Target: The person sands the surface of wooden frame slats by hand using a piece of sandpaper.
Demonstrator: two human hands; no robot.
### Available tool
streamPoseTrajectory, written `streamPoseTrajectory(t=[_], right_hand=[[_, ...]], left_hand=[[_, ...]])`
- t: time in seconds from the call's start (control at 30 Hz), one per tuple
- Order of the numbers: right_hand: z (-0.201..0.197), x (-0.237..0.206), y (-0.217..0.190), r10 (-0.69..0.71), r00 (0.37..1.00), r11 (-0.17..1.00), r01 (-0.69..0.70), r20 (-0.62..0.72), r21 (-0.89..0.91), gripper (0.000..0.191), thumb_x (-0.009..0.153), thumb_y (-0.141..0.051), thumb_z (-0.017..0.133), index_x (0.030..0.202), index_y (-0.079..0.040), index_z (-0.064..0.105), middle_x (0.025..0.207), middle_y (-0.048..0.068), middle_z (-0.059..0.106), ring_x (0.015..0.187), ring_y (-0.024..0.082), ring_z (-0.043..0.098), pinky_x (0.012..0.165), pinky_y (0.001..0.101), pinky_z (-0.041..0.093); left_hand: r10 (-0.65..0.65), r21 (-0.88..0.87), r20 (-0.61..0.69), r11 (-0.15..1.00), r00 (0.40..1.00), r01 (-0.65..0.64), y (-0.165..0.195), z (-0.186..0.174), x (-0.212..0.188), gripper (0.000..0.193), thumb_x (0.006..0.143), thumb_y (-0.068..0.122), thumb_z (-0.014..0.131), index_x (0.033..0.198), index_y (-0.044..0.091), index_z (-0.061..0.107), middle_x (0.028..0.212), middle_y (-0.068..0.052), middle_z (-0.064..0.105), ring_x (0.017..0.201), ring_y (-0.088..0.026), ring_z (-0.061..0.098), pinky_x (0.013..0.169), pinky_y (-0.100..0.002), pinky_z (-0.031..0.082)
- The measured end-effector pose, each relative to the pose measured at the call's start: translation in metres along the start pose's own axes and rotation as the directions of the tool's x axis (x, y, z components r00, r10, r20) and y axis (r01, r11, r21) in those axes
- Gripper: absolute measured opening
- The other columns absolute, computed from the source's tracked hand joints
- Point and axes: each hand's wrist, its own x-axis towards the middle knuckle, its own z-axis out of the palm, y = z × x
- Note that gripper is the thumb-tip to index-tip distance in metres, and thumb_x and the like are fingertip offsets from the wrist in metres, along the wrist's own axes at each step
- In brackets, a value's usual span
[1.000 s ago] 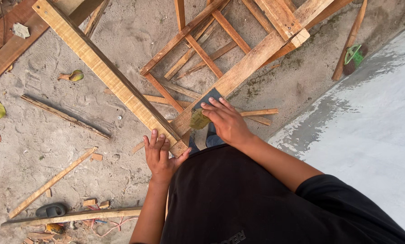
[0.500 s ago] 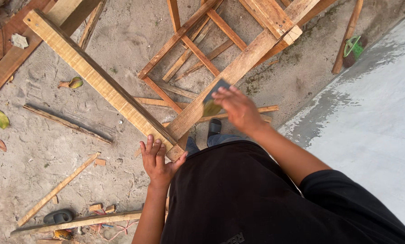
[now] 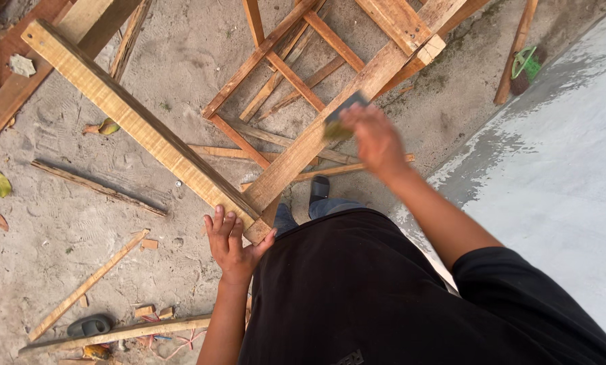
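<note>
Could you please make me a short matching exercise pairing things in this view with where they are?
Things:
1. left hand
2. right hand
3. green object
4. dark sandal

Places:
A. lower left, on the sand
B. on the near end of the long plank
C. upper right, by the concrete edge
D. holding a dark pad on the diagonal board

Pairs: 1-B, 2-D, 3-C, 4-A
</note>
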Motion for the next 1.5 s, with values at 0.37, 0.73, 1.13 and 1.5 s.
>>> streamPoseTrajectory(t=[0.37,0.73,1.13,1.5], right_hand=[[0.017,-0.008,-0.055,-0.197,0.969,0.958,0.158,0.149,0.238,0.023,0.114,-0.008,0.044,0.118,-0.011,0.067,0.135,0.007,0.071,0.134,0.027,0.063,0.12,0.0469,0.041],[0.025,0.011,-0.025,0.061,0.993,0.991,-0.049,-0.099,0.124,0.032,0.111,0.0,0.035,0.125,0.001,0.063,0.132,0.017,0.07,0.135,0.036,0.061,0.119,0.0491,0.048],[0.017,0.031,0.005,0.021,0.992,0.973,-0.05,-0.127,-0.225,0.02,0.115,0.001,0.045,0.129,-0.003,0.059,0.127,0.014,0.071,0.125,0.033,0.068,0.1,0.0477,0.054],[0.026,0.038,-0.063,-0.067,0.986,0.996,0.057,0.154,0.066,0.019,0.112,-0.002,0.049,0.12,-0.004,0.066,0.132,0.015,0.07,0.135,0.031,0.061,0.121,0.0529,0.04]], left_hand=[[-0.016,-0.023,-0.004,1.0,1.0,0.016,0.0,0.003,0.0,0.07,0.076,0.051,0.093,0.111,-0.001,0.061,0.126,-0.017,0.059,0.138,-0.041,0.054,0.12,-0.067,0.037],[-0.021,-0.008,-0.028,1.0,0.999,0.021,-0.01,0.006,0.005,0.068,0.076,0.051,0.093,0.11,0.0,0.065,0.126,-0.016,0.061,0.138,-0.038,0.053,0.118,-0.065,0.037],[-0.026,-0.012,-0.012,1.0,1.0,0.026,-0.007,-0.006,0.019,0.066,0.074,0.048,0.095,0.109,-0.001,0.067,0.12,-0.015,0.065,0.134,-0.037,0.058,0.116,-0.061,0.042],[-0.018,-0.018,-0.01,1.0,1.0,0.018,-0.011,-0.004,0.019,0.068,0.074,0.053,0.093,0.107,0.0,0.068,0.119,-0.015,0.065,0.134,-0.035,0.057,0.116,-0.06,0.041]])
